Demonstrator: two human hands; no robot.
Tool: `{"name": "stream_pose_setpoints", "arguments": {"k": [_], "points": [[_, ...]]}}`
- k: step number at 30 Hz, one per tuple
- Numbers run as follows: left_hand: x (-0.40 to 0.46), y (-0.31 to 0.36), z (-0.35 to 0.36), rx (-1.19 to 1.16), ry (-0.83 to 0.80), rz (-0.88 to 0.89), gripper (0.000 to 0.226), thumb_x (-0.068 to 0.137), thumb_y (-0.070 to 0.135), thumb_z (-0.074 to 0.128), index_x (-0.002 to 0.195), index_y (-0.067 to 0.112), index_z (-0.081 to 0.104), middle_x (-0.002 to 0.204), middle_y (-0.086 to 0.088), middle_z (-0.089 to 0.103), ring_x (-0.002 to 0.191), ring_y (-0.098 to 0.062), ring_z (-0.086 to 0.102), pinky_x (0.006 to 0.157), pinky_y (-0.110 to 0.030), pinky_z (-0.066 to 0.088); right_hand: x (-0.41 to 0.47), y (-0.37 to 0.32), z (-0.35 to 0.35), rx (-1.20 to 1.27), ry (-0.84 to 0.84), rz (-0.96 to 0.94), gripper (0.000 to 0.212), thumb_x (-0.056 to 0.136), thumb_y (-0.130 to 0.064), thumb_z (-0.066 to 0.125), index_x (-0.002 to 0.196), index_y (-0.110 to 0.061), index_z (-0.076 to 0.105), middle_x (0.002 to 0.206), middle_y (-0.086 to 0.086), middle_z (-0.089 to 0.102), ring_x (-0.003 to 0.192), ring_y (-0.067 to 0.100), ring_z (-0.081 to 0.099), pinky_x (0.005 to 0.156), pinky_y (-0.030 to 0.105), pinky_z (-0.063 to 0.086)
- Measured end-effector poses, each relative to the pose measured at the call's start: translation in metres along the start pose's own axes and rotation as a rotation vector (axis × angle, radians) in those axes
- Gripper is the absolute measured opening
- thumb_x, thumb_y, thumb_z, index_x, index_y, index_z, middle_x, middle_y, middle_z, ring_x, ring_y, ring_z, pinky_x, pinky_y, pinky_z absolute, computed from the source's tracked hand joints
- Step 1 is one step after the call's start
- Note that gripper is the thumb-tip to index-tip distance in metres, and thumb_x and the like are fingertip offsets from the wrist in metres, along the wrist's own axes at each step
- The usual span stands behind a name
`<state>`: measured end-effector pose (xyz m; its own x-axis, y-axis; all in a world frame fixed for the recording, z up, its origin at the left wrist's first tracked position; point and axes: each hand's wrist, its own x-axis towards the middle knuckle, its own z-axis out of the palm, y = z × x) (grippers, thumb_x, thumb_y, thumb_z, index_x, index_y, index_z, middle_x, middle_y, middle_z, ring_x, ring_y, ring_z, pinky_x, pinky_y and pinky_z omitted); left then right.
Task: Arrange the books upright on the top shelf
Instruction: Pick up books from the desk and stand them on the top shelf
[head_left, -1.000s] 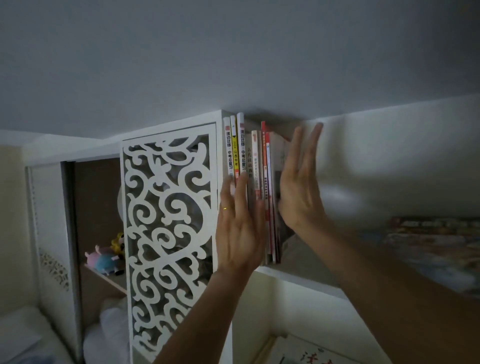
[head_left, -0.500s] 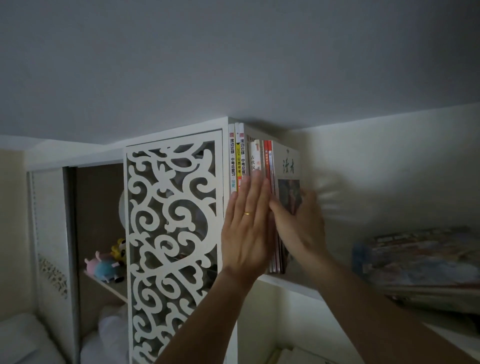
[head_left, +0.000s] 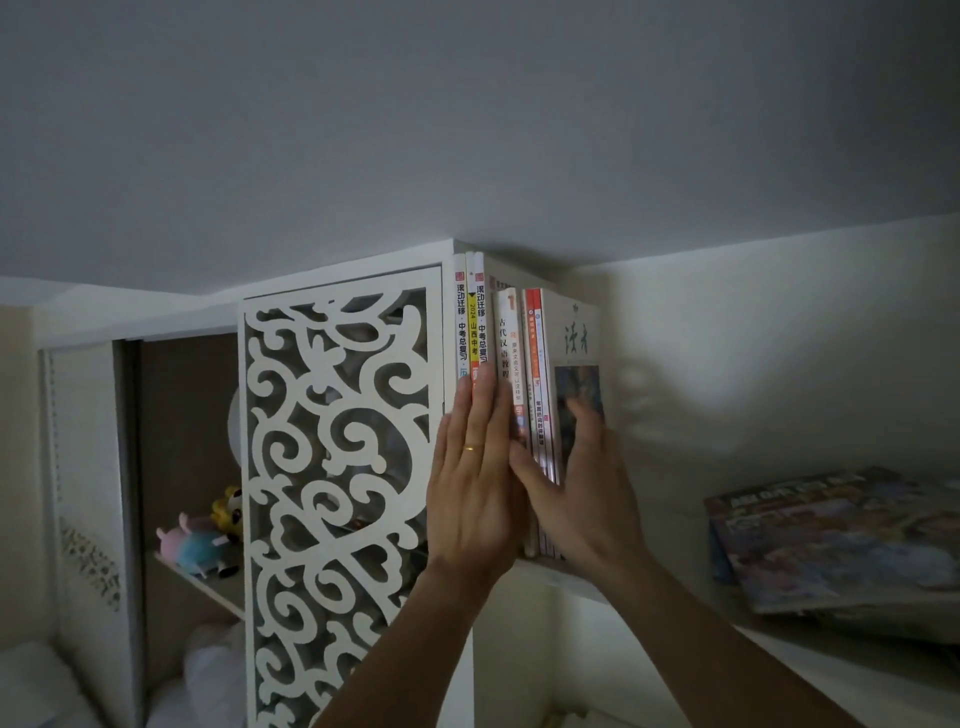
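Books (head_left: 511, 374) stand upright at the left end of the top shelf (head_left: 576, 574), tight against the fretwork panel (head_left: 337, 467). Left hand (head_left: 475, 493) lies flat on the spines, grasping nothing; right hand (head_left: 584, 488) presses the outermost cover, fingers straight. With no bookend, the row could flop right once that hand lets go.

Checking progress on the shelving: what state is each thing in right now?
upright books: standing, packed against the cabinet side
left hand: flat on the spines
right hand: pressing the outermost cover
book stack: lying flat, apart
plush toys: on lower shelf
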<state>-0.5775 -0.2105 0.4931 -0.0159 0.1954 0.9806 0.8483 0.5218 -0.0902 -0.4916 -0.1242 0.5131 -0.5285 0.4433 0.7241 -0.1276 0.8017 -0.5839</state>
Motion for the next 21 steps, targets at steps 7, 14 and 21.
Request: {"name": "stream_pose_setpoints", "arguments": {"k": [7, 14, 21], "points": [[-0.001, -0.02, -0.007, 0.021, -0.107, 0.082, 0.06, 0.107, 0.025, 0.043, 0.159, 0.003, 0.023, 0.17, -0.017, 0.01, 0.158, -0.033, 0.01, 0.123, -0.055, 0.025, 0.006, 0.01, 0.009, 0.014, 0.048, -0.014, 0.085, 0.085, -0.065, 0.064, 0.153, -0.031, 0.025, 0.146, 0.003, 0.042, 0.131, 0.022, 0.049, 0.101, 0.047, 0.051], [-0.027, -0.013, -0.007, -0.029, -0.076, 0.019, 0.054, 0.106, 0.02, 0.045, 0.157, 0.004, 0.033, 0.169, -0.02, 0.016, 0.157, -0.036, 0.013, 0.124, -0.056, 0.025, 0.003, 0.022, 0.019, 0.159, 0.145, 0.011, 0.083, 0.077, -0.084, 0.05, 0.147, -0.043, 0.037, 0.139, -0.015, 0.055, 0.123, 0.011, 0.058, 0.098, 0.048, 0.055], [-0.028, -0.006, -0.009, -0.149, -0.044, -0.071, 0.057, 0.106, 0.026, 0.038, 0.161, 0.015, 0.029, 0.171, -0.012, 0.009, 0.158, -0.031, 0.011, 0.121, -0.054, 0.031, 0.01, 0.026, 0.027, 0.181, 0.174, -0.021, 0.078, 0.074, -0.066, 0.072, 0.142, -0.043, 0.042, 0.134, -0.017, 0.055, 0.118, 0.01, 0.059, 0.095, 0.047, 0.056]]}}
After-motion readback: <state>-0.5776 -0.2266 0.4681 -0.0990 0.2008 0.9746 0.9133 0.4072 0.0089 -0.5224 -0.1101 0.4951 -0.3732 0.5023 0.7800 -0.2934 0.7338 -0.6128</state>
